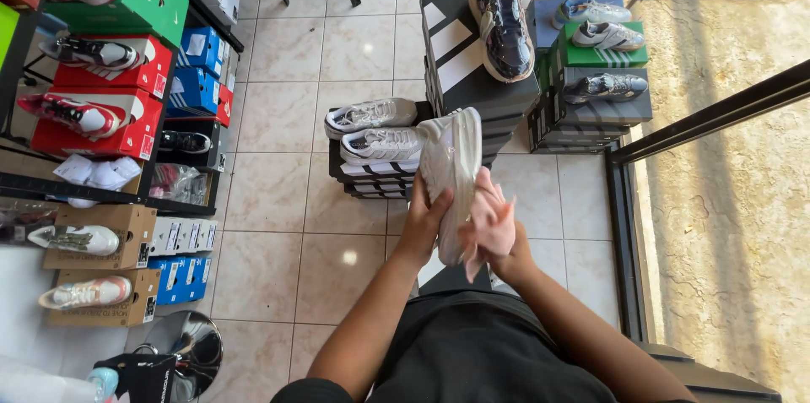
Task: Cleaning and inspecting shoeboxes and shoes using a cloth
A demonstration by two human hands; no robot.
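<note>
White and held sole-outward, a sneaker (453, 173) stands near the middle of the head view, toe toward twelve o'clock. The left hand (424, 219) is clamped on its heel end from the nine o'clock side, fingers wrapped over the edge. The right hand (498, 244), at three o'clock of the shoe, is closed around a pink cloth (489, 216) that is pressed against the sneaker's side.

At ten o'clock from the hands, two more white sneakers (375, 129) lie on a low stack of black shoeboxes (371, 177) on the tiled floor (278, 226). At twelve o'clock a taller black box stack (460, 74) carries a glossy dark sneaker (502, 19). Toward one o'clock, three pale sneakers (603, 36) rest on blue, green and grey boxes. At nine o'clock, shelving (101, 99) holds red, green, blue and brown boxes with shoes on top.
</note>
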